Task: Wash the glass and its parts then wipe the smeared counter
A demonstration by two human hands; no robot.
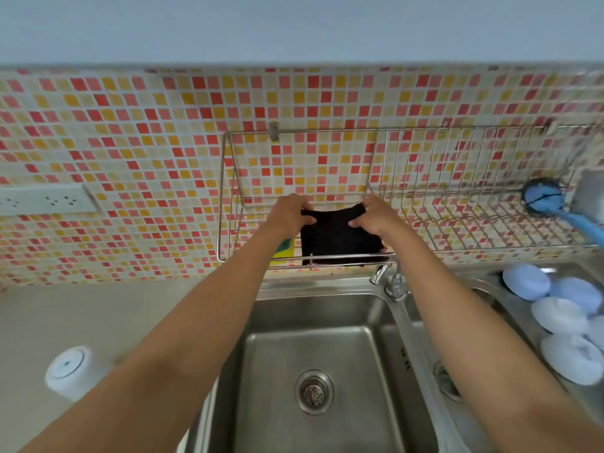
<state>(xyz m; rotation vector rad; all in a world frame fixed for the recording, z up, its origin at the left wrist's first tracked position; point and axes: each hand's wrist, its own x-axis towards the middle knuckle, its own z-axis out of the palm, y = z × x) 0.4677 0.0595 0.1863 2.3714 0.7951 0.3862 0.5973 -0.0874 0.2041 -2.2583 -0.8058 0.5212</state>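
Both hands hold a black cloth (pixel 340 235) at the wall rack (pixel 425 191) above the sink (pixel 261 371).

The left hand (pixel 289 214) and right hand (pixel 376 215) each pinch a top corner of the cloth, fingers curled; its lower edge hangs behind the rack's front rail. A sponge (pixel 282 250) is mostly hidden behind the left wrist. A blurred white lidded glass (pixel 70 371) stands on the counter (pixel 98 322) at the sink's left edge. Mosaic tiles (pixel 130 142) cover the wall.

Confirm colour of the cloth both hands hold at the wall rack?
Black, plain with no pattern. The cloth shows best in the head view.
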